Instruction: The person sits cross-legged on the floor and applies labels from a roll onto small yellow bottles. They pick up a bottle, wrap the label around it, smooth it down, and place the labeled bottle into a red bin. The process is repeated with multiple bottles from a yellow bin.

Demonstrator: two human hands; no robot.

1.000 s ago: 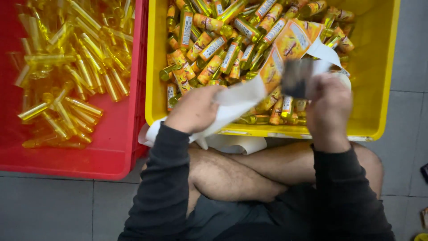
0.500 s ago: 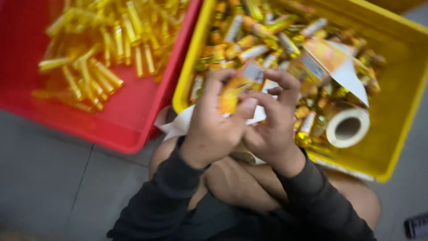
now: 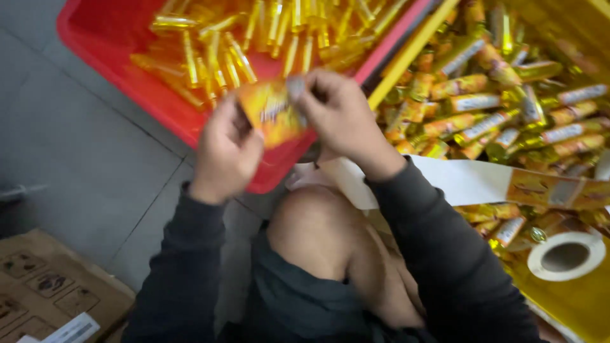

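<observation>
An orange label (image 3: 272, 113) is held up between 2 hands above the rim of a red bin (image 3: 127, 82) of plain gold tubes. The left hand (image 3: 225, 149) is pinched on its lower left edge; the right hand (image 3: 340, 114) is closed on its upper right corner, where a small grey piece shows. The label is judged light, thin, floppy and probably sticky-backed, best gripped by edges. Labelled tubes (image 3: 483, 101) and a tape roll (image 3: 564, 255) lie in the yellow bin (image 3: 572, 311).
</observation>
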